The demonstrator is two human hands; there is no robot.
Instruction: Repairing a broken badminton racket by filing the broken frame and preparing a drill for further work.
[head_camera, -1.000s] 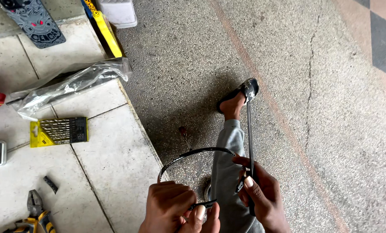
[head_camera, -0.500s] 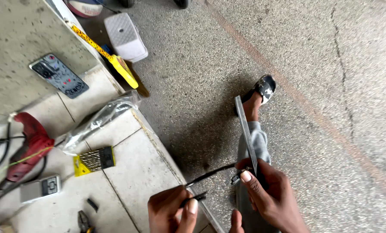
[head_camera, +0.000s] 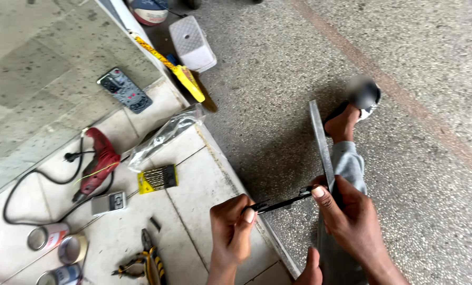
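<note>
While I look down through the head camera, I find my left hand (head_camera: 230,229) clenched around one end of a thin black rod (head_camera: 283,202), thumb pressed on top. My right hand (head_camera: 347,214) grasps the lower end of a flat grey metal strip (head_camera: 320,142), and its thumb tip touches the far end of the black rod, so the rod spans the gap between both hands. The strip rises tilted away from me, ending near my sandalled foot (head_camera: 352,113) on the speckled concrete floor (head_camera: 420,63). I cannot tell whether rod and strip are joined. To my left, on the tiled step (head_camera: 194,190), lie a red power drill (head_camera: 99,163) with its black cord, a yellow case of drill bits (head_camera: 158,178), yellow-handled pliers (head_camera: 149,261), tape rolls (head_camera: 59,245) and a clear plastic bag (head_camera: 165,134). A yellow spirit level (head_camera: 175,71) leans beside a white box (head_camera: 193,43).
</note>
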